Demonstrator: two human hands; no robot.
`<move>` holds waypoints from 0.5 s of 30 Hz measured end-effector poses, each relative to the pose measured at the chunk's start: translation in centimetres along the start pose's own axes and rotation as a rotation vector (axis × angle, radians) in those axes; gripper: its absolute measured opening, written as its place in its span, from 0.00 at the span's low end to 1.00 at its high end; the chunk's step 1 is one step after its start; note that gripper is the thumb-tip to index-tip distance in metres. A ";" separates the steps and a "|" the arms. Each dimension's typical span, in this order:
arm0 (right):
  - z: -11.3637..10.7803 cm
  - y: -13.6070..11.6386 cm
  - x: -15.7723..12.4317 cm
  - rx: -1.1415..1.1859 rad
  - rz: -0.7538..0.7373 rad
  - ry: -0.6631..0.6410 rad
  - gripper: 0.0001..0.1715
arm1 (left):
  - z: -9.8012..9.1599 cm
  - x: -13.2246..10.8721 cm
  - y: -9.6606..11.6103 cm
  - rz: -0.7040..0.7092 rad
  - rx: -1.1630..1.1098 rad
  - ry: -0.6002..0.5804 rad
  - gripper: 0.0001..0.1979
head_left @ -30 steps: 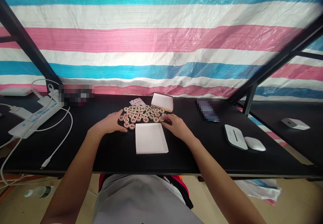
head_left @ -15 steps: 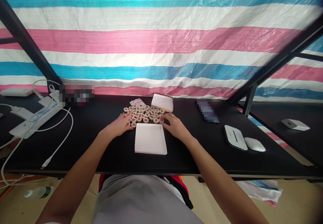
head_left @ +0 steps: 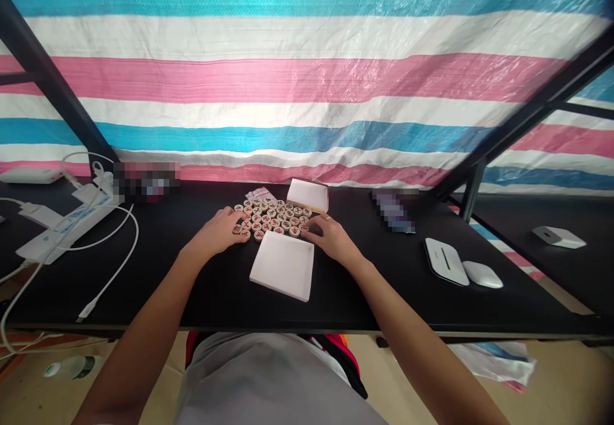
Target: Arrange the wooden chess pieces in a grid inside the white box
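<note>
A cluster of round wooden Chinese chess pieces [head_left: 275,217] lies on the black table [head_left: 359,284]. My left hand [head_left: 218,231] rests flat at the cluster's left edge, fingers stretched against the pieces. Over at the cluster's right edge sits my right hand [head_left: 330,236], fingers extended and touching the pieces, a ring on one finger. Just in front of the pieces, between my hands, lies a white shallow box tray [head_left: 283,264], turned at an angle. A second white box part [head_left: 308,195] stands behind the pieces, with a small pink-and-white paper [head_left: 259,193] beside it.
A white power strip [head_left: 62,224] with cables lies at the left. Two white devices [head_left: 446,261] [head_left: 482,273] sit at the right, and another white device [head_left: 559,236] on the neighbouring table. A striped tarp [head_left: 307,80] hangs behind. A bottle [head_left: 67,366] lies on the floor.
My left hand pushed the pieces rightward, packing the cluster tighter. The white tray in front has turned askew and shifted slightly left. My right hand stayed at the cluster's right edge.
</note>
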State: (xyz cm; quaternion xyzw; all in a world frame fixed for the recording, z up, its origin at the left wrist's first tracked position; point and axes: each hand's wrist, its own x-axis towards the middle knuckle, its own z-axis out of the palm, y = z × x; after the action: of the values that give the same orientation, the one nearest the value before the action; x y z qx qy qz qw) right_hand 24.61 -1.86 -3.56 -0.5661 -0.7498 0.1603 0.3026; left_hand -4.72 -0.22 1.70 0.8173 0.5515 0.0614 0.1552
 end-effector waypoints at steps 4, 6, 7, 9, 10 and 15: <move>-0.5 -0.7 -0.2 0.019 0.052 -0.084 0.08 | -0.7 -0.3 -0.4 -0.079 -0.006 -0.095 0.13; -0.5 -0.8 -0.2 0.035 0.031 -0.091 0.08 | -0.5 -0.4 -0.2 -0.060 -0.003 -0.137 0.14; -0.4 -0.7 -0.2 0.051 0.017 -0.086 0.08 | -0.4 -0.4 0.0 -0.036 -0.001 -0.146 0.14; -0.2 -0.5 -0.2 0.095 -0.007 -0.074 0.08 | -0.1 -0.3 0.5 0.013 0.003 -0.145 0.14; -0.1 -0.4 -0.2 0.116 -0.018 -0.071 0.09 | 0.1 -0.3 0.8 0.033 0.004 -0.136 0.13; 0.0 -0.4 -0.3 0.124 -0.057 -0.095 0.11 | 0.5 -0.2 1.3 0.082 0.022 -0.092 0.12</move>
State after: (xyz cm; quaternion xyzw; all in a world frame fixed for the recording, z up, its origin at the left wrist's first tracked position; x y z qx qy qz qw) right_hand 24.34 -2.28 -3.36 -0.5166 -0.7677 0.2246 0.3055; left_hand -3.52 -0.92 1.65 0.8429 0.5104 0.0242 0.1688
